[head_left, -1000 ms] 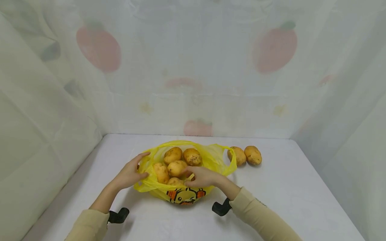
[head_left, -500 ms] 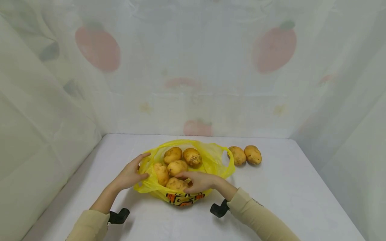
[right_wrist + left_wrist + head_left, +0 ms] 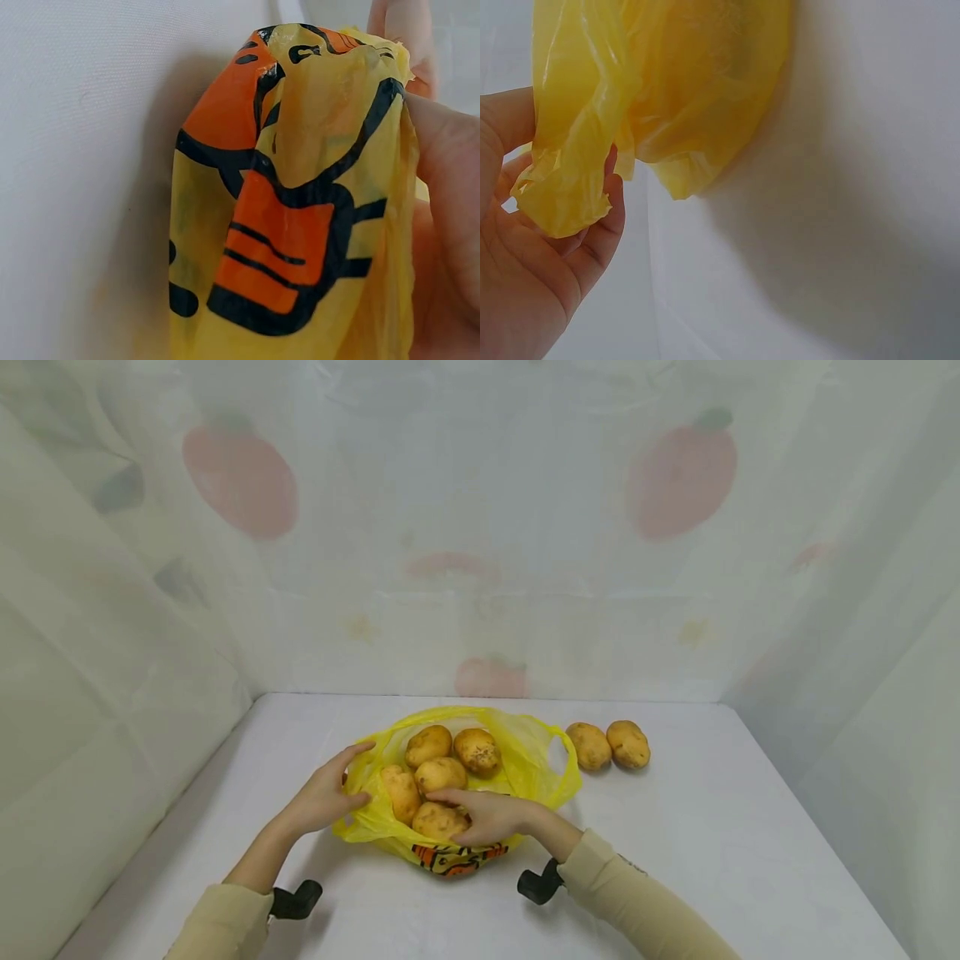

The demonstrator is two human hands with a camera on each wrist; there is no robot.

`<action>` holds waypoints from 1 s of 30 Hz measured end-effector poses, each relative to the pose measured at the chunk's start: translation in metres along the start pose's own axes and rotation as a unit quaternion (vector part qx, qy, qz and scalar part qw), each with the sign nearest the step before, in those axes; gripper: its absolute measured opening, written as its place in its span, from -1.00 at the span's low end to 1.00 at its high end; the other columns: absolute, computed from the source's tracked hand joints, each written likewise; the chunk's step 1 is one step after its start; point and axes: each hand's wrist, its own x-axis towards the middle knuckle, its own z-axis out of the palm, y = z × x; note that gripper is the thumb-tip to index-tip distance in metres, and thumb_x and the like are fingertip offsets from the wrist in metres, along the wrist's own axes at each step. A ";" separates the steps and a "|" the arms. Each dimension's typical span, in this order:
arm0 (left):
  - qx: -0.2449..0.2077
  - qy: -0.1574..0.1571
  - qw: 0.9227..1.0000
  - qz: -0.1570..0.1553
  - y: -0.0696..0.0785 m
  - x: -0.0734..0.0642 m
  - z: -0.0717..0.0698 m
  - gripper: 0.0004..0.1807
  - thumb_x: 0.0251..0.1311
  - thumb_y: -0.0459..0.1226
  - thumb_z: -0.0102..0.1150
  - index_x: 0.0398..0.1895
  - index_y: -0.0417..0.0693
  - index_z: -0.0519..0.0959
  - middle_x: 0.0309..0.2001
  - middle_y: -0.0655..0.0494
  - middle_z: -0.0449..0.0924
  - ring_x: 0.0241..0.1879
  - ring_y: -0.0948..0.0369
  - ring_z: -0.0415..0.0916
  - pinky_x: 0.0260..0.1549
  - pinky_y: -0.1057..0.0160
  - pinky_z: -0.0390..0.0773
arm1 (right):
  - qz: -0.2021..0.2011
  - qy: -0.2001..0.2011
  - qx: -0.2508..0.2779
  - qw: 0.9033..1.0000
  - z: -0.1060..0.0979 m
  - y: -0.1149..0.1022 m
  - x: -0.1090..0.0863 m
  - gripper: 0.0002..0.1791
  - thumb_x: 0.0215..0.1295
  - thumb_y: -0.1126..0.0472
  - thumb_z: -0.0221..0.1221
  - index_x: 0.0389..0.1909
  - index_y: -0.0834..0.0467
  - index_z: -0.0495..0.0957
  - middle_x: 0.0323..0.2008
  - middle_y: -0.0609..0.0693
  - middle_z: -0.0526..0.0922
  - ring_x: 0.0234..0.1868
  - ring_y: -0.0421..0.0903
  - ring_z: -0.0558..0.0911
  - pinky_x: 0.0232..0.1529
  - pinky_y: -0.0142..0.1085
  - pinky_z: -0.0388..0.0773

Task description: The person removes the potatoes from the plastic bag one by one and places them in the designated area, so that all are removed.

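A yellow plastic bag (image 3: 525,768) with a black and orange cartoon print lies wide-mouthed on the table, several potatoes (image 3: 428,747) inside. At its left side my left hand (image 3: 321,793) holds the rim; in the left wrist view the bag's loose end (image 3: 570,187) hangs between thumb and curled fingers. My right hand (image 3: 495,817) reaches into the mouth over the front rim, thumb and fingers around the right side of the nearest potato (image 3: 437,822). The right wrist view has the printed bag wall (image 3: 277,247) in front of this hand, hiding the potato.
Two loose potatoes (image 3: 628,744) sit side by side on the white table (image 3: 712,827), just right of the bag's handle loop (image 3: 568,777). Pale curtains with fruit prints (image 3: 480,527) enclose the back and sides.
The right hand has moved slightly left and toward the front of the bag, now around the nearest potato, which shows more fully. The front rim has sunk a little. The left hand stays put.
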 end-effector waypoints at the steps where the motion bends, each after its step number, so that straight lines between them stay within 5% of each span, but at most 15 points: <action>1: 0.000 0.000 1.000 0.000 0.000 0.000 0.000 -0.18 0.01 -0.38 0.25 0.37 -0.04 0.12 0.35 -0.15 0.12 0.25 -0.15 0.18 0.08 -0.21 0.30 | 0.001 0.000 0.002 1.000 0.000 0.000 0.000 -0.26 0.19 0.14 0.16 0.38 -0.16 0.08 0.32 -0.09 0.25 0.25 -0.24 0.27 0.23 -0.25 0.28; 30: 0.000 0.001 1.000 0.001 0.000 0.001 0.002 -0.18 0.00 -0.39 0.25 0.36 -0.06 0.12 0.35 -0.15 0.13 0.27 -0.16 0.14 0.10 -0.22 0.28 | -0.005 0.024 0.056 0.998 -0.007 0.007 -0.014 -0.25 0.12 0.16 0.20 0.33 -0.21 0.15 0.21 -0.07 0.35 0.13 -0.20 0.37 0.07 -0.29 0.38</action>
